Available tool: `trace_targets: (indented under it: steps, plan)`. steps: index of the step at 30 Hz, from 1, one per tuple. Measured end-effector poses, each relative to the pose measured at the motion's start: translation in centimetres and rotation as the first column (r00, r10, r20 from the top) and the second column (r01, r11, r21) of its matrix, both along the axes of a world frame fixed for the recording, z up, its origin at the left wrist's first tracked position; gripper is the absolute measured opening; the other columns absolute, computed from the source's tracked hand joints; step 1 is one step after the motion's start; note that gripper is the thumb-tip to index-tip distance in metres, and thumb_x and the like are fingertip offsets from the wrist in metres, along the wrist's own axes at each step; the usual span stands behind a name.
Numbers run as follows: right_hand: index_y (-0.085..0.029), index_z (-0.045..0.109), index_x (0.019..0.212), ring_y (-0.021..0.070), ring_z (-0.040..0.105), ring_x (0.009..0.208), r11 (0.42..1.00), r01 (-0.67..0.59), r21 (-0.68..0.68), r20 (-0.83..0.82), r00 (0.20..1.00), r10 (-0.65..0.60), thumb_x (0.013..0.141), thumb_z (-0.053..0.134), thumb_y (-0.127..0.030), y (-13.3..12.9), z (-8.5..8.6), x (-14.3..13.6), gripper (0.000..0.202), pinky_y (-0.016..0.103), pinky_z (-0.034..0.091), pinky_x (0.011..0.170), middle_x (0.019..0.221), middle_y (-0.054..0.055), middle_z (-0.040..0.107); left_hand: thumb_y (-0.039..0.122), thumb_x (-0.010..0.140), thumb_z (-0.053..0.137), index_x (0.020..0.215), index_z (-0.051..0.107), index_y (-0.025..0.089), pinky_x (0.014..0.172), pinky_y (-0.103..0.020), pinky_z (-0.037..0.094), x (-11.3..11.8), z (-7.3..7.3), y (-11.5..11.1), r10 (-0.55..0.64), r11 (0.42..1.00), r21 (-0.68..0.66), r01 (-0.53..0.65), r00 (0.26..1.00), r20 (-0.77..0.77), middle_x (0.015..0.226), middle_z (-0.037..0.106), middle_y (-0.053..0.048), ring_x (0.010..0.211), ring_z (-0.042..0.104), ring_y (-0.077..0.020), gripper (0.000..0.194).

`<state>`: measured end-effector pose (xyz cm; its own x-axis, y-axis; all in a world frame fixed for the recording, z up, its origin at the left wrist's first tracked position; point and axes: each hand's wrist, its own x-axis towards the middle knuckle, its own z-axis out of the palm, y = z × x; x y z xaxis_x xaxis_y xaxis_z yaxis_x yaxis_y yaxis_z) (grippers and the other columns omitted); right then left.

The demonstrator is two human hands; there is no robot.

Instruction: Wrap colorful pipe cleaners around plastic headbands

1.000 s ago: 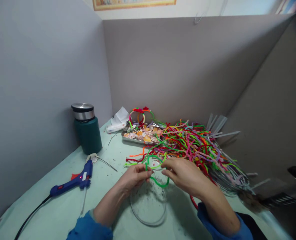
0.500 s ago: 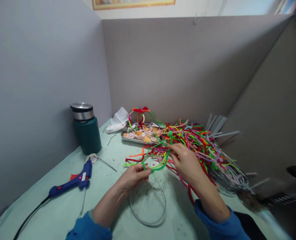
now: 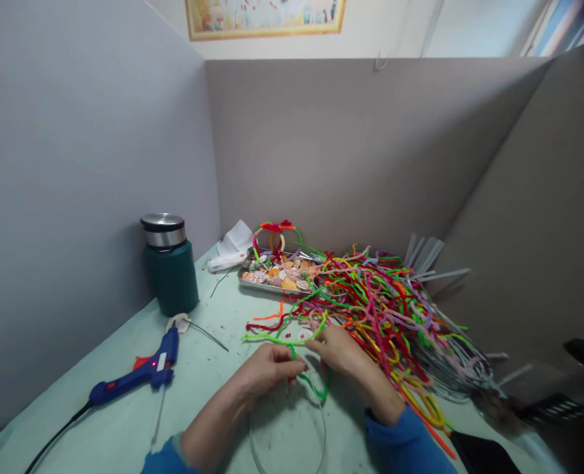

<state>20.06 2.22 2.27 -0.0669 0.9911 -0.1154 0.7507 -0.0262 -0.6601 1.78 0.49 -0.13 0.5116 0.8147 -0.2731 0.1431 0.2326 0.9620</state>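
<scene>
Left hand [image 3: 270, 370] pinches a green pipe cleaner [image 3: 322, 397], which hangs in a loop between the two hands above the surface [image 3: 207, 421], by the wire ring [image 3: 324, 428]. Right hand [image 3: 338, 351] has fingers bent at the loop's other side, can't tell if gripping. Pipe cleaner pile [image 3: 371, 296] just beyond right hand, metal tray [image 3: 262, 287] behind, glue gun [image 3: 133, 380] off left.

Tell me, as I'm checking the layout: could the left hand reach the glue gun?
Probably yes: nothing seems to block the left hand from the glue gun, though that hand holds a green pipe cleaner.
</scene>
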Motion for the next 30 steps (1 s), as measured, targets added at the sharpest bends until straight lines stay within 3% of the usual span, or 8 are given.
trace_targets:
  steps: [6, 10, 13, 16, 20, 22, 26, 30]
  plan:
    - [-0.017, 0.049, 0.070, 0.0078, 0.044, 0.039, 0.994, 0.093, 0.050, -0.350, 0.934, -0.070, 0.087, 0.033, -0.047, 2.1, -0.8, -2.0, 0.038, 0.019, 0.035, 0.037, 0.058, 0.001, 0.055, 0.055, 0.059, 0.069, 0.071, 0.061, 0.012, 0.034, -0.020, 0.013, 0.2, 0.5, -0.3, 0.013, 1.000, -0.006, -0.014, 0.999, -0.033, 0.051, 0.053, 0.003, 0.032, 0.026, -0.0023, 0.045]
    - [-0.018, 0.049, 0.063, 0.0081, 0.042, 0.039, 0.982, 0.123, 0.145, -0.448, 0.893, -0.046, 0.082, 0.043, -0.049, 4.2, 3.0, -2.2, 0.037, 0.019, 0.035, 0.037, 0.049, -0.003, 0.048, 0.052, 0.059, 0.070, 0.077, 0.065, 0.011, 0.036, -0.020, 0.014, 0.2, 0.8, -0.4, 0.012, 1.000, -0.015, -0.013, 1.000, -0.021, 0.053, 0.054, 0.003, 0.034, 0.027, -0.0017, 0.045]
    - [-0.016, 0.054, 0.075, 0.0078, 0.044, 0.043, 0.946, 0.221, 0.238, -0.475, 0.876, -0.085, 0.082, 0.044, -0.046, 6.3, 6.3, -0.6, 0.032, 0.019, 0.034, 0.040, 0.062, 0.000, 0.058, 0.046, 0.060, 0.071, 0.082, 0.067, 0.011, 0.036, -0.020, 0.015, 0.2, 1.1, -0.5, 0.029, 1.000, -0.008, -0.029, 0.999, -0.018, 0.054, 0.055, 0.003, 0.035, 0.029, -0.0021, 0.041]
    - [-0.012, 0.058, 0.091, 0.0119, 0.054, 0.055, 0.927, 0.278, 0.252, -0.448, 0.882, -0.143, 0.082, 0.046, -0.041, 6.6, 7.4, 1.2, 0.033, 0.021, 0.038, 0.045, 0.078, 0.006, 0.064, 0.040, 0.062, 0.070, 0.077, 0.066, 0.011, 0.037, -0.020, 0.015, 0.3, 1.4, -0.7, 0.049, 0.999, -0.008, -0.049, 0.999, -0.010, 0.054, 0.055, 0.002, 0.035, 0.028, -0.0020, 0.032]
    - [-0.012, 0.064, 0.085, 0.0163, 0.059, 0.069, 0.968, 0.154, 0.200, -0.392, 0.918, -0.065, 0.073, 0.060, -0.036, 2.8, 5.2, 1.5, 0.028, 0.022, 0.042, 0.053, 0.080, 0.006, 0.066, 0.034, 0.065, 0.068, 0.080, 0.066, 0.011, 0.038, -0.020, 0.016, 0.3, 1.6, -0.8, 0.082, 0.997, 0.002, -0.082, 0.996, 0.031, 0.057, 0.059, 0.001, 0.036, 0.028, -0.0024, 0.027]
    - [-0.012, 0.065, 0.081, 0.0153, 0.059, 0.066, 0.996, -0.069, 0.063, -0.404, 0.911, 0.088, 0.078, 0.056, -0.042, 0.0, 3.6, 1.0, 0.031, 0.023, 0.043, 0.053, 0.076, 0.005, 0.065, 0.033, 0.066, 0.067, 0.081, 0.066, 0.012, 0.040, -0.020, 0.018, 0.3, 1.6, -0.7, 0.088, 0.996, 0.020, -0.089, 0.994, 0.059, 0.060, 0.061, 0.001, 0.037, 0.029, -0.0025, 0.026]
    - [-0.014, 0.063, 0.086, 0.0116, 0.056, 0.060, 0.938, -0.310, -0.156, -0.587, 0.793, 0.164, 0.077, 0.058, -0.047, -3.6, 1.2, 0.2, 0.035, 0.023, 0.043, 0.056, 0.075, 0.002, 0.063, 0.033, 0.063, 0.070, 0.078, 0.066, 0.012, 0.043, -0.020, 0.022, 0.2, 1.7, -0.6, 0.107, 0.994, 0.007, -0.109, 0.980, 0.166, 0.060, 0.060, 0.001, 0.041, 0.035, -0.0036, 0.027]
    - [-0.014, 0.060, 0.090, 0.0093, 0.053, 0.059, 0.901, -0.394, -0.184, -0.703, 0.693, 0.160, 0.071, 0.066, -0.044, -4.1, 0.0, 0.1, 0.036, 0.021, 0.040, 0.056, 0.074, 0.001, 0.060, 0.037, 0.059, 0.074, 0.074, 0.065, 0.010, 0.045, -0.021, 0.022, 0.1, 1.8, -0.5, 0.102, 0.994, 0.002, -0.105, 0.973, 0.205, 0.056, 0.055, 0.002, 0.043, 0.036, -0.0040, 0.032]
